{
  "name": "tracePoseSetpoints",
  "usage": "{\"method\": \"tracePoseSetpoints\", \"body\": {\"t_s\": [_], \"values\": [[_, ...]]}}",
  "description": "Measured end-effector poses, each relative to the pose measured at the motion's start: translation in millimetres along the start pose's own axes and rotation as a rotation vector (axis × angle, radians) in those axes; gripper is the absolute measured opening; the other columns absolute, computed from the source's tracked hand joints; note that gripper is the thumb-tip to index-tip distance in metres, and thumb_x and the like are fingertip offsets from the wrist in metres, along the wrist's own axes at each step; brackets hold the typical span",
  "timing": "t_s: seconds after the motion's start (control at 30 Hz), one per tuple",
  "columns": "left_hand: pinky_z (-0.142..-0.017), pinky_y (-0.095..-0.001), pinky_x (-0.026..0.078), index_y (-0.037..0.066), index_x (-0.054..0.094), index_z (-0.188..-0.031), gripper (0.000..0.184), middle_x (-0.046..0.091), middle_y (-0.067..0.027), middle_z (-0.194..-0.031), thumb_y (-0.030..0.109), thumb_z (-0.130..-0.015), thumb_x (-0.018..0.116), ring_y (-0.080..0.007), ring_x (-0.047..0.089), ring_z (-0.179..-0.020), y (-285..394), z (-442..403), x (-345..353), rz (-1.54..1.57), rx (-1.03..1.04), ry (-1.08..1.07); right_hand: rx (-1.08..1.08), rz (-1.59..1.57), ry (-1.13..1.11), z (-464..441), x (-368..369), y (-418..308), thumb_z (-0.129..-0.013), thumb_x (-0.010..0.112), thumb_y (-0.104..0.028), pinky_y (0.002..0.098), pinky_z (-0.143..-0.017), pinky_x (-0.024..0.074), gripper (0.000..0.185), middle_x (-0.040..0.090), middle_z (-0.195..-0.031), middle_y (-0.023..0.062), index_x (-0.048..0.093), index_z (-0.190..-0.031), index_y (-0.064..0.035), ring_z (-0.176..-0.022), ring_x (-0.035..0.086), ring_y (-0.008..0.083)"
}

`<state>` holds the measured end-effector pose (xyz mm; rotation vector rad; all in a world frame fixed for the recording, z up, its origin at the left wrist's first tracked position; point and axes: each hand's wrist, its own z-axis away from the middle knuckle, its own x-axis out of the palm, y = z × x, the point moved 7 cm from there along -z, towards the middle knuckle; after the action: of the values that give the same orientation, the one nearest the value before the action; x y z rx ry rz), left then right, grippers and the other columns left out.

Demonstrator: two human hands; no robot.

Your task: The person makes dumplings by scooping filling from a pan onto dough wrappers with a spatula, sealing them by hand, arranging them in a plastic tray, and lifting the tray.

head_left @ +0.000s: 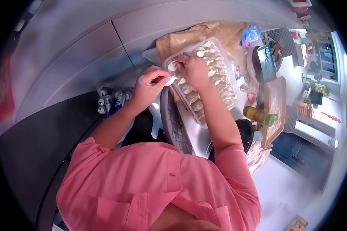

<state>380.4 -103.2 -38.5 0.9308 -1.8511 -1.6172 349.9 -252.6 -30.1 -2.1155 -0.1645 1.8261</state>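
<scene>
A clear plastic tray (234, 82) holds rows of many pale, pleated dumplings (219, 73). Over its near-left corner is my right hand (189, 67), its fingers bent down among the dumplings at that end; what they grip is partly hidden. Just left of the tray, my left hand (154, 82) pinches a small white dumpling (170, 81) between thumb and fingertips. The two hands are close together but apart. White flour shows on the fingers.
Brown wrapping (177, 41) lies behind the tray. To the right are a green-lidded bottle (260, 116), a wooden board (277, 100), a black pan (245, 131) and a teal box (266, 63). A quilted grey chair (175, 123) stands by the table edge. Cans (108, 102) are at lower left.
</scene>
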Motion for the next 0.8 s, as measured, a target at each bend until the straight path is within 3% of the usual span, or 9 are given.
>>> {"method": "tracePoseSetpoints", "body": {"t_s": [0.17,0.37,0.43,0.53,0.8], "values": [[-0.069,-0.0265,0.048,0.002,0.062,-0.087,0.010,0.061,-0.0072,-0.087,-0.001,-0.078,0.063,-0.0171,0.059,-0.077,4.7,-17.3,14.8,-0.071,0.057,0.016,0.034,-0.113,0.005,-4.7,-4.6,4.2,-0.075,0.065,-0.016,0.0365,-0.065,0.0490,0.011,0.064,-0.080,0.0060,0.068,-0.085,-0.0121,-0.075,0.061,0.0273],[-0.067,-0.0286,0.049,0.003,0.061,-0.085,0.009,0.061,-0.0085,-0.085,-0.001,-0.078,0.063,-0.0212,0.060,-0.076,-4.4,-17.6,27.2,-0.237,0.193,0.042,0.129,-0.108,-0.214,-16.6,1.3,20.5,-0.075,0.066,-0.017,0.0376,-0.064,0.0492,0.015,0.065,-0.080,0.0093,0.069,-0.089,-0.0133,-0.071,0.062,0.0293],[-0.067,-0.0288,0.049,0.004,0.061,-0.084,0.009,0.061,-0.0085,-0.085,-0.002,-0.077,0.063,-0.0212,0.060,-0.075,-2.5,-15.7,25.7,-0.225,0.216,0.073,0.052,-0.131,-0.268,-18.3,1.0,15.1,-0.076,0.066,-0.017,0.0374,-0.065,0.0493,0.015,0.066,-0.081,0.0096,0.069,-0.091,-0.0140,-0.073,0.062,0.0289],[-0.065,-0.0281,0.049,0.003,0.060,-0.085,0.012,0.061,-0.0093,-0.086,-0.004,-0.076,0.064,-0.0208,0.060,-0.074,4.8,-7.8,18.3,-0.232,0.181,0.094,0.027,-0.250,-0.143,-13.1,-10.2,8.9,-0.077,0.065,-0.019,0.0370,-0.066,0.0494,0.015,0.066,-0.079,0.0098,0.069,-0.091,-0.0144,-0.074,0.062,0.0288],[-0.063,-0.0273,0.049,0.003,0.059,-0.088,0.015,0.061,-0.0103,-0.088,-0.006,-0.075,0.063,-0.0208,0.060,-0.073,9.9,8.9,22.4,-0.208,0.210,0.013,0.116,-0.222,-0.124,-2.4,0.9,18.0,-0.080,0.065,-0.021,0.0372,-0.065,0.0493,0.015,0.065,-0.077,0.0109,0.068,-0.092,-0.0123,-0.072,0.063,0.0283]]}}
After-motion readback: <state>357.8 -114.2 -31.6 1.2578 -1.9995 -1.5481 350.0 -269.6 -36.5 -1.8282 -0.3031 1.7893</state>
